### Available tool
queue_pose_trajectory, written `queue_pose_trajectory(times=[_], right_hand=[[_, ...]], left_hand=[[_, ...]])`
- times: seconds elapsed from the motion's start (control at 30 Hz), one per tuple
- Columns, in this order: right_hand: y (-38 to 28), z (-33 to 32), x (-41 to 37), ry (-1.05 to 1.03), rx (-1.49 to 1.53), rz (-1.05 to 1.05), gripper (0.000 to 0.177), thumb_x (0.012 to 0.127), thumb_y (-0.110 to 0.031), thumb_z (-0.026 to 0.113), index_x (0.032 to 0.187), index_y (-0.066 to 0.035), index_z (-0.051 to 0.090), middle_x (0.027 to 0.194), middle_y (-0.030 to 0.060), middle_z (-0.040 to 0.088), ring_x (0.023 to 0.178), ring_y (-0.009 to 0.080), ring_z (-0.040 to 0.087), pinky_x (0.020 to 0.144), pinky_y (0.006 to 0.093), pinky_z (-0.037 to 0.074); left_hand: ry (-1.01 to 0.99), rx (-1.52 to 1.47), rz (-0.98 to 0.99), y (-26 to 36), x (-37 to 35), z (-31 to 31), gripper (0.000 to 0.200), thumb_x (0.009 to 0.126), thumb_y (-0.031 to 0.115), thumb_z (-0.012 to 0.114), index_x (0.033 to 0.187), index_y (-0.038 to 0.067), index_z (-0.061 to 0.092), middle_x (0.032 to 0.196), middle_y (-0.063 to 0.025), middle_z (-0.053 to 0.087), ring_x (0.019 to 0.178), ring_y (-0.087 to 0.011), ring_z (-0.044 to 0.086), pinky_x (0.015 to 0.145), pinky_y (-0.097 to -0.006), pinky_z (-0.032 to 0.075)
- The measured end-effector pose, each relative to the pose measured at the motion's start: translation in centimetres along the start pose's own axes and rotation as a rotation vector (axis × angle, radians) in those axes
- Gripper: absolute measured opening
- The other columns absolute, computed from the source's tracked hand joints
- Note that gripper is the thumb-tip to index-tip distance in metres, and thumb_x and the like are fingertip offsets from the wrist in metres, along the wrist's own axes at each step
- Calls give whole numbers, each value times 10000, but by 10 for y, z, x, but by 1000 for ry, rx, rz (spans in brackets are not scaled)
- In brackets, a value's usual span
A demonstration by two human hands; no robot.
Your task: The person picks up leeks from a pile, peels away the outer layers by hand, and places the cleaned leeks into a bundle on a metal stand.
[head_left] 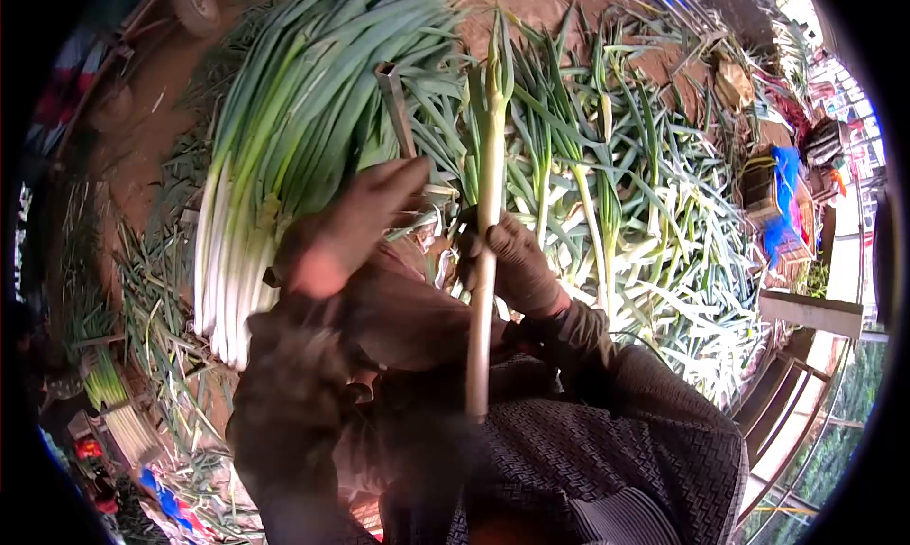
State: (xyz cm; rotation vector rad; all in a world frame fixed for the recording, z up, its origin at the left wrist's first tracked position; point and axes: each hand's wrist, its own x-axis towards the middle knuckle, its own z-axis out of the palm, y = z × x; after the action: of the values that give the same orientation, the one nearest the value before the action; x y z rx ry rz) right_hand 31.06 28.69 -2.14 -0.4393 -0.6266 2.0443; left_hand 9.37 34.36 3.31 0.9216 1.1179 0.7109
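My right hand, in a dark, soiled glove, is closed around the pale stalk of a long green onion. The stalk stands nearly upright in the view, its short green top up and its white root end down near my lap. To the left, my gloved left hand is smeared by motion, so its fingers are hard to read. It is in front of a large stack of long green onions with white ends toward me. A metal bar rises just beyond that hand.
Loose onions and stripped leaves cover the ground to the right. Crates with blue material stand at the far right. A wheel shows at upper left, and a bundle of onions lies at lower left.
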Motion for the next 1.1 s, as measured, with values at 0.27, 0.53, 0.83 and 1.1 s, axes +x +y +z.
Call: queue_pose_trajectory(times=[0.27, 0.53, 0.83, 1.1], right_hand=[[15, -5, -14, -122, -290, 110, 482, 959, -339, 607, 1284, -14, 459, 946, 84, 640, 813, 223, 666, 730, 340, 555], [-40, -68, 67, 77, -416, -252, 513, 996, -462, 495, 1234, -10, 546, 1034, 86, 657, 924, 169, 619, 836, 318, 509], [-127, -141, 86, 7, 69, -423, 367, 988, -355, 527, 1146, -24, 540, 1013, 94, 601, 938, 273, 574, 873, 401, 485], [-317, -195, 12, 314, -191, -840, 253, 996, -301, 494, 959, -64, 575, 807, 36, 562, 703, 162, 531, 640, 287, 461]], left_hand=[[-55, -355, 196, -17, 66, 43, 260, 904, 244, 674, 1060, 36, 683, 861, -6, 678, 712, -82, 610, 615, -235, 471], [69, 92, 201, -24, 51, 68, 202, 865, 165, 691, 1027, 45, 710, 748, 0, 656, 567, -73, 537, 470, -238, 413], [286, -155, 330, -18, 71, 42, 161, 880, 139, 673, 1005, 41, 704, 756, -14, 667, 589, -85, 582, 486, -226, 464], [85, 1085, 99, -60, 96, -4, 336, 852, 288, 687, 1083, 47, 659, 816, -139, 668, 686, -249, 616, 642, -389, 501]])
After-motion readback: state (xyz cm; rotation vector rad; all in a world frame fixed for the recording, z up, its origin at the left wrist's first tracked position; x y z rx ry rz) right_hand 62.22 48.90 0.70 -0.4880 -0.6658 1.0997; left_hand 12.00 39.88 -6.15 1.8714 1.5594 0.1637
